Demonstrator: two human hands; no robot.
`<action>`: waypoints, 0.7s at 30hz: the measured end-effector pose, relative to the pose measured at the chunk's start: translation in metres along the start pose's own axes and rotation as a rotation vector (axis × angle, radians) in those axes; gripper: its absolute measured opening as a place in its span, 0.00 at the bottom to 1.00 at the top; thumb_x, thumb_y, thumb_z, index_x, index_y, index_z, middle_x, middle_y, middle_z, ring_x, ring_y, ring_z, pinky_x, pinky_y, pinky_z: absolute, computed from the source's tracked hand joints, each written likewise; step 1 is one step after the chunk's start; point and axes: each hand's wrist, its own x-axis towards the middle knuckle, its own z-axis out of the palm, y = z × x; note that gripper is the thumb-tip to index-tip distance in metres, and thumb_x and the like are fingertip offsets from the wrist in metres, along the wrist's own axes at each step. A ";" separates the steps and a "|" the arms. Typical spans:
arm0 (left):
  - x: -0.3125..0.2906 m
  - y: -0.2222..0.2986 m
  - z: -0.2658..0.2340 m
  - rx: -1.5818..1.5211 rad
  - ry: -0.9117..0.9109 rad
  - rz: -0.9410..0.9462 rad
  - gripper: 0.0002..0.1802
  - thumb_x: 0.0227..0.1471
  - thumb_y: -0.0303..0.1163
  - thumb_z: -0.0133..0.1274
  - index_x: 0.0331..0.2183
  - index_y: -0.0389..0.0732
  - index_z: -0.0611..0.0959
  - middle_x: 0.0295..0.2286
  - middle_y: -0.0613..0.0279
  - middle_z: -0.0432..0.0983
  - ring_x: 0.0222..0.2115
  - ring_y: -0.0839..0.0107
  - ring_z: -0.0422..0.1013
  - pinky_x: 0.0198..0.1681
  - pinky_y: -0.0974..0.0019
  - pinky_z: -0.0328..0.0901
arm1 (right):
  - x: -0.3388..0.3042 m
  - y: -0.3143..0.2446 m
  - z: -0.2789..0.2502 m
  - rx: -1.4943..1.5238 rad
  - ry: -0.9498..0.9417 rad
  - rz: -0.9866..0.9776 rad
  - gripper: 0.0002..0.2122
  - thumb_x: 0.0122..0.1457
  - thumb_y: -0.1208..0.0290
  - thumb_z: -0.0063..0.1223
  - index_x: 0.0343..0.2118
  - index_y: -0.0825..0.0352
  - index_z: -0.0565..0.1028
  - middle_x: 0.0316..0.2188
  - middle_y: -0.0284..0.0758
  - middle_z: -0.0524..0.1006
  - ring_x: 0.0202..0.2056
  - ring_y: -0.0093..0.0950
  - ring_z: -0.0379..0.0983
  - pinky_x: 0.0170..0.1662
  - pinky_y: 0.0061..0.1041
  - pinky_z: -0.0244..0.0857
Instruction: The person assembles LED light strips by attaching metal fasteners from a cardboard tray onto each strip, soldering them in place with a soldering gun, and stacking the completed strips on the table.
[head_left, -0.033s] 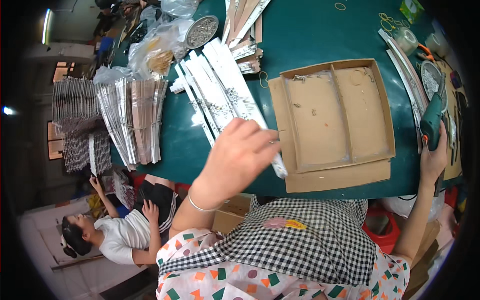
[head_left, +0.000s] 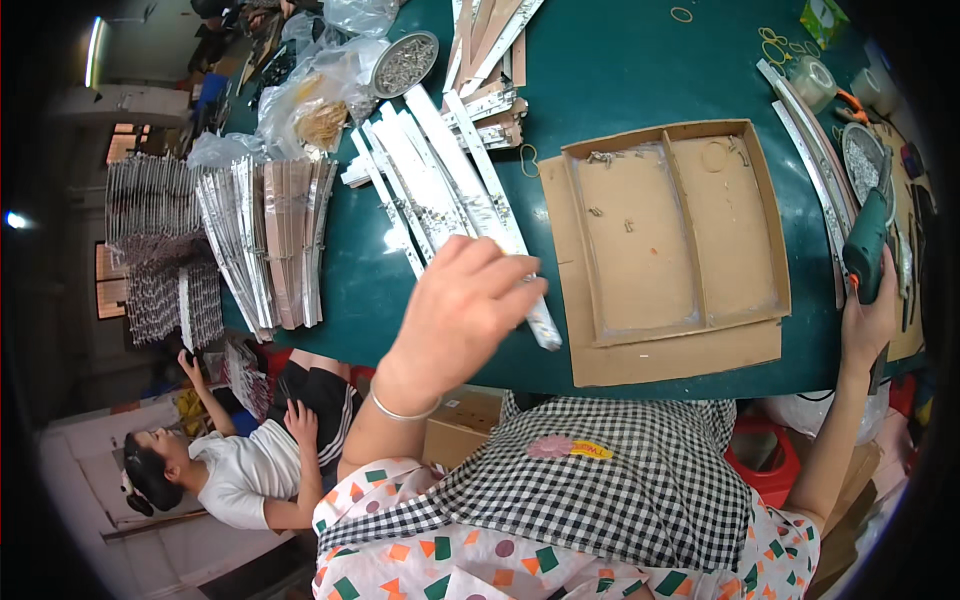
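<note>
My left hand [head_left: 468,308] is closed around the lower part of a long white metal strip [head_left: 487,172], whose near end sticks out below my fingers. This strip slants over a loose pile of similar white strips [head_left: 412,172] with small metal fittings along them. My fingers partly cover the strip. At the far right, my right hand [head_left: 868,312] is wrapped around a green electric screwdriver [head_left: 866,240], its tip toward a bowl of small metal parts [head_left: 862,155]. Between my hands lies a shallow cardboard tray [head_left: 697,245] with two compartments and a few small metal pieces in it.
Stacked strips [head_left: 265,245] stand at the left, with clear plastic bags [head_left: 315,100] and a bowl of small fittings [head_left: 404,65] behind. Curved strips [head_left: 812,170], tape rolls [head_left: 812,82] and rubber bands [head_left: 775,48] lie at the right. Another person [head_left: 250,460] is at the left.
My left hand has shifted slightly left with the white strip. A gap now shows between that strip and its neighbour. My right hand has barely moved.
</note>
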 end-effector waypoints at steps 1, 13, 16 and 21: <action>-0.009 -0.008 -0.001 0.006 0.000 -0.007 0.11 0.34 0.24 0.54 0.28 0.41 0.82 0.31 0.66 0.77 0.28 0.68 0.68 0.33 0.64 0.62 | 0.001 -0.004 0.000 -0.097 0.043 -0.030 0.26 0.53 0.77 0.59 0.56 0.66 0.66 0.45 0.42 0.75 0.45 0.32 0.74 0.47 0.25 0.65; -0.027 -0.026 0.002 0.016 -0.104 -0.215 0.15 0.33 0.16 0.54 0.29 0.40 0.82 0.32 0.63 0.79 0.30 0.64 0.71 0.34 0.62 0.63 | -0.042 -0.116 -0.044 0.767 -0.088 0.387 0.24 0.48 0.89 0.54 0.50 0.73 0.65 0.30 0.29 0.68 0.28 0.19 0.69 0.32 0.17 0.66; 0.005 -0.011 0.009 -0.083 0.015 -0.170 0.15 0.33 0.17 0.57 0.29 0.40 0.82 0.30 0.61 0.79 0.29 0.64 0.71 0.33 0.63 0.62 | -0.052 -0.160 -0.056 0.781 -0.256 0.435 0.25 0.45 0.90 0.56 0.49 0.72 0.67 0.29 0.29 0.70 0.27 0.19 0.70 0.31 0.18 0.66; 0.059 0.009 0.055 -0.067 0.109 -0.128 0.06 0.36 0.25 0.62 0.24 0.41 0.82 0.21 0.63 0.76 0.25 0.65 0.69 0.31 0.62 0.58 | -0.072 -0.169 -0.040 0.632 -0.353 -0.011 0.27 0.44 0.88 0.58 0.50 0.74 0.64 0.30 0.31 0.72 0.31 0.20 0.71 0.36 0.19 0.66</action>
